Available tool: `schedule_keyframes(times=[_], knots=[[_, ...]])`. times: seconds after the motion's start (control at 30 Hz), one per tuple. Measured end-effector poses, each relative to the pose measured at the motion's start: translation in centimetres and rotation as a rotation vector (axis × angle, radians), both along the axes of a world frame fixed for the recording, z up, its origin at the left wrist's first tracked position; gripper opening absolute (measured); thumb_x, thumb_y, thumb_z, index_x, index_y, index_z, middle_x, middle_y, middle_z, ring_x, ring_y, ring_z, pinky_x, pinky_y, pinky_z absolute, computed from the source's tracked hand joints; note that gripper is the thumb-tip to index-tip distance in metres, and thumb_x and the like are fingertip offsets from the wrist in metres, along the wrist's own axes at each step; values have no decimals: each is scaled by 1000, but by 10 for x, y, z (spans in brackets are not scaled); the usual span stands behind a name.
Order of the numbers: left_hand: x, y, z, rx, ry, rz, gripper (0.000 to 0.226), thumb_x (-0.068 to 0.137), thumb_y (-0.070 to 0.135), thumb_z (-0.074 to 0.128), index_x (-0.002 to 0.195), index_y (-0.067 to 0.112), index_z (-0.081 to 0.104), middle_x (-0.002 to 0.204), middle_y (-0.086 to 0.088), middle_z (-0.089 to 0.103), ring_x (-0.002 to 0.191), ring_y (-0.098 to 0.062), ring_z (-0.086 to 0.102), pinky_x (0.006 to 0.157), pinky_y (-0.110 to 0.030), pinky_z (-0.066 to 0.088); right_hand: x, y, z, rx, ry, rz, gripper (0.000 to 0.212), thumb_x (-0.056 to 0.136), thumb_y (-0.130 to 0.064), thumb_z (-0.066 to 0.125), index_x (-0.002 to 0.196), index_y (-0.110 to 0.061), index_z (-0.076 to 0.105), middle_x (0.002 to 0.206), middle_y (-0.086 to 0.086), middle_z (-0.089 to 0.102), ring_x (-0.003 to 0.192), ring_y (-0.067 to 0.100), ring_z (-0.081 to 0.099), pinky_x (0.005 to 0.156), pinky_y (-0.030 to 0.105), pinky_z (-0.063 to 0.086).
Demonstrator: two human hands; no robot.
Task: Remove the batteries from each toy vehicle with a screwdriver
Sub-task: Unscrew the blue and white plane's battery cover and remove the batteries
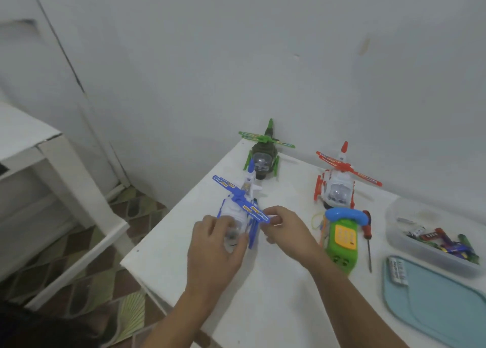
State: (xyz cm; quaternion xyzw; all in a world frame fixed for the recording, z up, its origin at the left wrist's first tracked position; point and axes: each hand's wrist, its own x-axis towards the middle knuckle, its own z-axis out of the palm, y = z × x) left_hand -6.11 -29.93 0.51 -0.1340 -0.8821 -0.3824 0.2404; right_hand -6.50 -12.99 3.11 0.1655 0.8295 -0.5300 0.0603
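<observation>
Blue-and-white toy helicopter (240,205), upright

Dim, flat and cool-toned throughout, under soft, even light. Smeared with motion blur right at the grip, across left hand (215,242), right hand (286,229) and blue helicopter (240,208) alike. Only faint, fuzzy-edged shadows just below the grip on the white table (276,308). A little crisper to the right of the grip, around the screwdriver (368,242). Bowed and stretched by the wide lens far left of the grip, along the wall seam (54,32). Darkest well below-left of the grip, in the frame corner.
</observation>
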Motion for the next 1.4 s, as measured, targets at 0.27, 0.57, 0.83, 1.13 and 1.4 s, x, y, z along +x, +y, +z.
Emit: schedule_keyframes(times=[0.27, 0.57, 0.83, 1.13, 1.4], knots=[[-17, -4, 17, 43, -261, -33, 54, 70, 32, 83, 117, 19, 61, 104, 3, 60, 90, -19, 59, 77, -32, 49, -13, -25, 14, -575, -89, -95, 18, 94, -3, 48, 81, -3, 60, 62, 11, 63, 53, 27, 60, 51, 30, 51], [-21, 1, 51, 555, -417, -79, 37, 70, 17, 88, 98, 26, 64, 88, 18, 72, 75, 1, 68, 64, -16, 55, -6, -16, 42, -732, 114, -263, 12, 97, -18, 54, 104, -10, 59, 91, 12, 71, 73, 25, 68, 73, 38, 56], [-19, 43, 75, 1099, -753, -333, 14, 84, 8, 74, 93, 9, 64, 83, -10, 74, 74, -24, 69, 74, -40, 61, 21, 23, 87, -538, 393, -412, 17, 99, -17, 50, 113, -17, 60, 89, 14, 69, 87, 28, 69, 76, 39, 58], [4, 95, 63, 1296, -1131, -669, 45, 77, 15, 69, 118, 0, 58, 117, -23, 69, 86, -27, 73, 73, -39, 63, 75, 67, 97, -409, 519, -419, 36, 87, -6, 68, 112, -29, 55, 107, 5, 70, 90, 20, 71, 65, 27, 55], [18, 122, 70, 834, -1146, -662, 33, 94, 14, 59, 123, -2, 54, 91, -5, 77, 85, -22, 74, 82, -43, 60, 101, 86, 90, -193, 536, -529, 45, 80, -4, 74, 110, -29, 53, 99, -12, 71, 78, 0, 66, 62, 19, 55]])
